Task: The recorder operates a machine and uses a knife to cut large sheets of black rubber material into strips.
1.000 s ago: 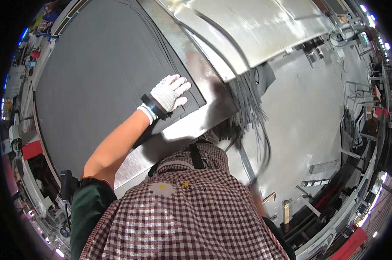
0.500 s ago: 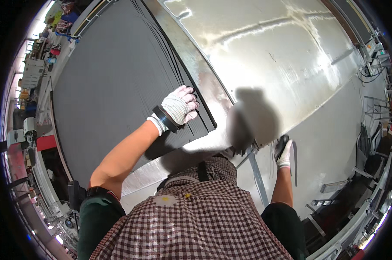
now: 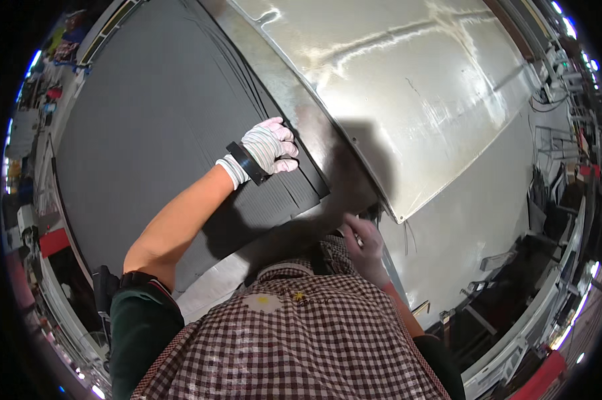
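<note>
My left hand (image 3: 270,145), in a white glove with pinkish fingertips, rests near the right edge of a wide layer of narrow dark grey strips (image 3: 147,127). Its fingers are curled down onto the strips; whatever they may grip is hidden beneath them. A black band (image 3: 247,163) circles that wrist. My right hand (image 3: 366,248) is low, close to my checked apron (image 3: 274,347), just beyond the near end of the strips. Motion blurs its gloved fingers, which look bent, and I cannot make out anything in them.
Right of the strips runs a bare metal border (image 3: 307,113). Beyond it lies a large shiny metal sheet (image 3: 407,87) with a corner pointing toward me. Pale grey floor (image 3: 457,227) shows at the right, with metal frames and racks (image 3: 554,150) along the far right side.
My right hand has swung left from the right side to near my apron. The dark strip that hung beside it is out of sight. My left hand stays on the strips; the view has shifted slightly.
</note>
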The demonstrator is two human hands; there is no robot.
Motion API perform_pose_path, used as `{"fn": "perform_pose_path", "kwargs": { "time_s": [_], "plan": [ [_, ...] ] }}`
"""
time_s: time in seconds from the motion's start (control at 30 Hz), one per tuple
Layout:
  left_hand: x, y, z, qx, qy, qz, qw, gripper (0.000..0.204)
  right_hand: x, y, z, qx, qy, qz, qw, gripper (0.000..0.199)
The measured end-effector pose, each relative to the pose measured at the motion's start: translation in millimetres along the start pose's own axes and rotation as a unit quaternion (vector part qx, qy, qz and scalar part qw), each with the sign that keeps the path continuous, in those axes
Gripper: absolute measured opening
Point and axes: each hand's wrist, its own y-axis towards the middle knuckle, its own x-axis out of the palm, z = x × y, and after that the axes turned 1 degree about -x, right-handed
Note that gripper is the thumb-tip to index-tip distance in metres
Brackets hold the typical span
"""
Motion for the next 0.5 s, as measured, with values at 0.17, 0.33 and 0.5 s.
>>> {"fn": "perform_pose_path", "kwargs": {
  "time_s": [0.17,0.33,0.5],
  "plan": [
    [-13.3,16.9,-10.3,0.07,0.016,-0.059,0.996,0.028,71.0,113.7,-41.9,-0.061,-0.193,-0.023,0.979,0.026],
    [-30.6,7.6,-55.2,0.079,0.011,-0.053,0.995,0.028,97.1,99.7,-33.2,-0.03,-0.295,-0.088,0.951,0.031],
    [-92.9,-0.5,-143.3,0.062,0.129,-0.049,0.988,0.02,95.6,95.0,-51.0,-0.021,-0.235,-0.088,0.968,0.03]
  ]
}}
